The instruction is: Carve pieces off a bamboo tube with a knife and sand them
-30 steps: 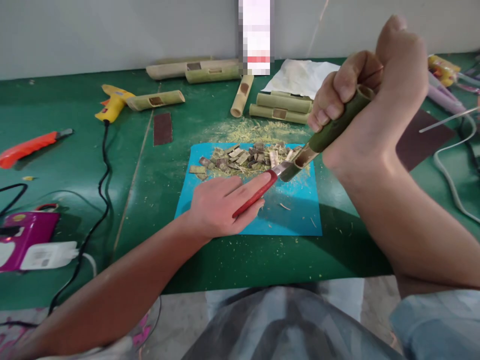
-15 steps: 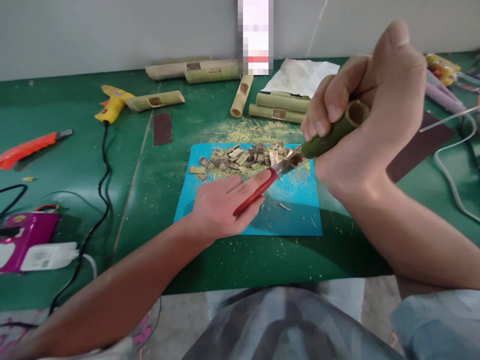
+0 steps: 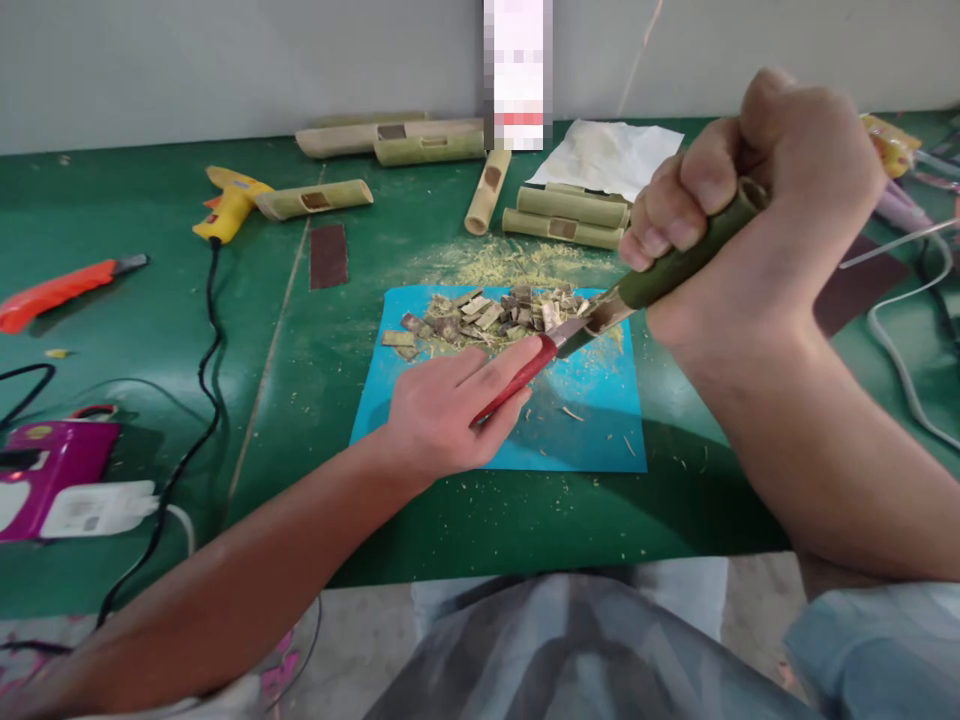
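Note:
My left hand (image 3: 450, 410) is closed round the red handle of a utility knife (image 3: 517, 380), forefinger laid along its top. The knife's metal tip meets the cut end of a green bamboo tube (image 3: 679, 258). My right hand (image 3: 780, 200) is wrapped round that tube, which slants with its open upper end beside my thumb. The tube's lower end hangs over a blue sheet (image 3: 577, 440). On the sheet lies a heap of bamboo chips (image 3: 487, 315) with pale shavings. The exact contact of blade and bamboo is partly hidden.
Several cut bamboo tubes (image 3: 574, 207) lie along the back beside white paper (image 3: 600, 155). At left are a yellow glue gun (image 3: 232, 205), an orange cutter (image 3: 64, 290), a brown sandpaper piece (image 3: 328, 257) and a purple power strip (image 3: 64, 465). Cables trail across the green table (image 3: 300, 380).
My right hand has tilted the bamboo tube and shifted slightly right, so its upper opening shows less. My left hand and the knife stay almost where they were.

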Demonstrator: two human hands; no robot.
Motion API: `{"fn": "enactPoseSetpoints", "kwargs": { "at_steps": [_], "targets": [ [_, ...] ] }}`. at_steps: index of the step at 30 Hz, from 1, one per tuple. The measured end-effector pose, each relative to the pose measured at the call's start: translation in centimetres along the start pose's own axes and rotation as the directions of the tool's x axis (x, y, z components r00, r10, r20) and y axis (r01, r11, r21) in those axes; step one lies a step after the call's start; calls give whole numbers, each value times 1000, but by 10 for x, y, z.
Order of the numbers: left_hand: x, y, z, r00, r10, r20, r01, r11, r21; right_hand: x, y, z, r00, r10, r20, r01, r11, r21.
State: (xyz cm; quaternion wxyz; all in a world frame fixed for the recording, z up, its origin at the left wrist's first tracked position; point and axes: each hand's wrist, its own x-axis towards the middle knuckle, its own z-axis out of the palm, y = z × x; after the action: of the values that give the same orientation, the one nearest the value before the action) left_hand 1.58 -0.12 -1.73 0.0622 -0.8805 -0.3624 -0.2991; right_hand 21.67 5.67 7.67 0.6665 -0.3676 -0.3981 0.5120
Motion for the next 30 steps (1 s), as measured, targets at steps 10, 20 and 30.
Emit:
{"fn": "enactPoseSetpoints", "kwargs": {
  "at_steps": [10,20,30],
  "targets": [
    [5,-1,-3,993,102,-59,-102,995,8,18,2,-14,950,298,-92,-265,926,268],
    [5,0,-4,981,171,-95,-167,985,49,24,12,-17,873,484,-61,-434,828,354],
    [5,-5,-3,982,159,-106,-156,987,29,18,28,-9,767,642,-22,-588,715,379]
  ]
}}
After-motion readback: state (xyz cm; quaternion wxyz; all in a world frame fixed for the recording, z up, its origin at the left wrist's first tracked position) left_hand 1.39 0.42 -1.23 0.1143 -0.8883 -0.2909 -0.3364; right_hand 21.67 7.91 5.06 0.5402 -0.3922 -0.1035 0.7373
